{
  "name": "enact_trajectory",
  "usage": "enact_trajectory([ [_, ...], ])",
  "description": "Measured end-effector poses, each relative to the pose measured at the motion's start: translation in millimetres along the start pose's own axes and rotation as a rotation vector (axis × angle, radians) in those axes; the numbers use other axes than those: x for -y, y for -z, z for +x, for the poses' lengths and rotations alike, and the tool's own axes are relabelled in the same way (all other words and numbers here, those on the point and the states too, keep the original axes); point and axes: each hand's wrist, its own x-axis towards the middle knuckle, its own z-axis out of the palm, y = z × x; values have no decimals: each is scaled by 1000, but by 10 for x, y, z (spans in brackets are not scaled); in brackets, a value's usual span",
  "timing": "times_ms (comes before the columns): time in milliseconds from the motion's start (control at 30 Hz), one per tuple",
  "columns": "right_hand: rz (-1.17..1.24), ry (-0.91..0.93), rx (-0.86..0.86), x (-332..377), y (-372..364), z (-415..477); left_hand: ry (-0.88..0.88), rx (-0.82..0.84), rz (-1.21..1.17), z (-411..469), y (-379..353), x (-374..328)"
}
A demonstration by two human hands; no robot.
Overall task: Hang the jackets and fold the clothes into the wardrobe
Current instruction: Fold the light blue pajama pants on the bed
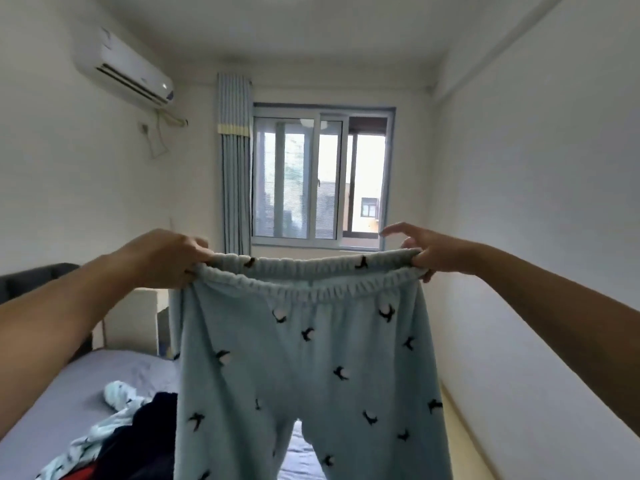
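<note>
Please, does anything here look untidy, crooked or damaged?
Only the clothes on the bed: they lie in a crumpled heap, unfolded. The pants hang straight, the waistband held level by the left hand and right hand. No damage shows.

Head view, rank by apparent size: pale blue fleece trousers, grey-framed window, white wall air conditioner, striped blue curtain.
1. pale blue fleece trousers, nearest the camera, so enlarged
2. grey-framed window
3. white wall air conditioner and striped blue curtain: too alike to rank
</note>
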Motion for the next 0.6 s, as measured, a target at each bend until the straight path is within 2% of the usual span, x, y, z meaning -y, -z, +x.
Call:
enact_trajectory([
  [67,-199,121,40,5,-24,-71,-3,48,116,67,-64,132],
  [167,-723,456,-63,1,-59,-161,7,74,140,162,-150,291],
  [233,-936,585,-58,16,-82,-212,40,97,132,242,-181,341],
  [333,-1160,502,-12,39,-128,-207,60,122,134,365,-229,389],
  [467,-1307,203,78,36,-120,-169,57,114,114,462,-227,424],
  [600,-1227,93,99,-72,-111,-130,61,119,75,513,-274,378],
])
